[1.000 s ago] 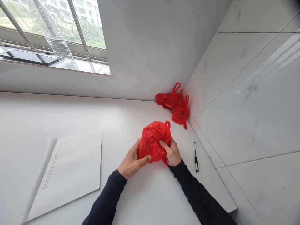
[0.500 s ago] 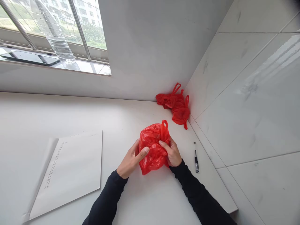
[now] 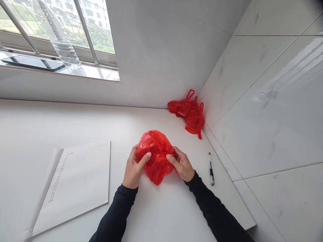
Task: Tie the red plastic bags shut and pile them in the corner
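Note:
A thin, crinkled red plastic bag (image 3: 157, 168) is held between my two hands above the white table. My left hand (image 3: 135, 166) grips its left side, the thumb lying over the front and the fingers behind it. At the bag's gathered right side, my right hand (image 3: 183, 164) pinches the plastic with its thumb in front. The bag bulges out roundly at the top and comes to a loose point at the bottom. Whether anything is inside cannot be made out.
More red plastic bags (image 3: 194, 117) lie bunched in the far corner. A black pen (image 3: 211, 173) is on the right, near the tiled wall. An open notebook (image 3: 83, 181) with handwriting lies left. On the windowsill are a water bottle (image 3: 67, 53) and a dark tablet (image 3: 32, 63).
The bag has been turned and shifted left, so its handle loop no longer shows on top. My left hand has moved up and left; the right thumb has moved slightly left.

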`<state>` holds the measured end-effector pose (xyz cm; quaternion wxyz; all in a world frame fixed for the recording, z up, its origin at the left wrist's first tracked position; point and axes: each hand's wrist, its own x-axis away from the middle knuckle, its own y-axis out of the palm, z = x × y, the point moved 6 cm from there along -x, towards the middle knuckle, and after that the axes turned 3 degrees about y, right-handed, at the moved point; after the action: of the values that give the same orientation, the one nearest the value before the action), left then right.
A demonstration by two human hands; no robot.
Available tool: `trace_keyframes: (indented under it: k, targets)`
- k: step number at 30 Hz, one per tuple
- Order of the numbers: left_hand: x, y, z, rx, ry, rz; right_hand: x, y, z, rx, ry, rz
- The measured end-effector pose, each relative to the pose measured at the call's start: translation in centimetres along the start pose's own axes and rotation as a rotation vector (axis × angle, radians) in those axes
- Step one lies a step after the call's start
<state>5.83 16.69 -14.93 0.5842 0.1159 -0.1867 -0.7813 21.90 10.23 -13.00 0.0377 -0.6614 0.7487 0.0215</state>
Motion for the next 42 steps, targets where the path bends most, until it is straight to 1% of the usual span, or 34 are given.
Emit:
trace_keyframes:
  k: [3,4,6,8,9,12,15,17,20,22,27,29,32,35,38,42]
  targets:
    - [0.3,0.0,0.8,-0.189,0.151,0.042,0.4,0.2,-0.8,0.031,-0.036,0.000]
    - [0.4,0.2,1.0,-0.254,0.187,0.031,0.5,0.4,-1.0,0.046,-0.040,-0.017]
    - [0.5,0.5,1.0,-0.327,0.206,-0.018,0.8,0.9,-1.2,0.104,-0.039,-0.053]
    - [0.7,0.6,1.1,-0.259,0.177,-0.032,1.0,1.2,-1.3,0.190,-0.049,-0.073]
    - [0.8,0.6,1.3,-0.200,0.167,-0.013,1.1,1.4,-1.3,0.231,-0.053,-0.079]
    - [1.2,0.3,2.0,-0.066,0.174,0.108,1.3,1.6,-0.7,0.333,-0.026,-0.072]
    - [1.3,-0.1,2.4,-0.030,0.198,0.196,1.2,1.2,0.1,0.402,0.044,-0.002]
    - [1.1,-0.5,2.2,0.009,0.198,0.227,1.1,0.8,0.4,0.422,0.078,0.064]
    - [0.6,-1.0,1.3,0.111,0.144,0.223,1.0,0.3,0.6,0.461,0.104,0.135]
    - [0.4,-1.0,0.9,0.167,0.113,0.200,0.9,0.3,0.7,0.502,0.109,0.145]
    - [0.5,-1.0,1.1,0.183,0.134,0.188,0.9,0.5,1.1,0.587,0.115,0.137]
    - [0.5,-0.9,1.3,0.180,0.140,0.166,1.0,0.5,1.0,0.588,0.114,0.145]
    - [0.4,-0.9,1.4,0.158,0.106,0.145,1.3,0.7,0.7,0.547,0.109,0.160]
    - [0.0,-1.9,1.3,0.136,0.087,0.215,1.6,1.2,0.2,0.471,0.097,0.157]
    - [-0.4,-3.3,1.3,0.173,0.097,0.298,1.8,1.6,0.0,0.398,0.089,0.130]
    - [-1.1,-5.1,1.9,0.178,0.193,0.380,2.0,1.3,0.0,0.381,0.070,0.120]
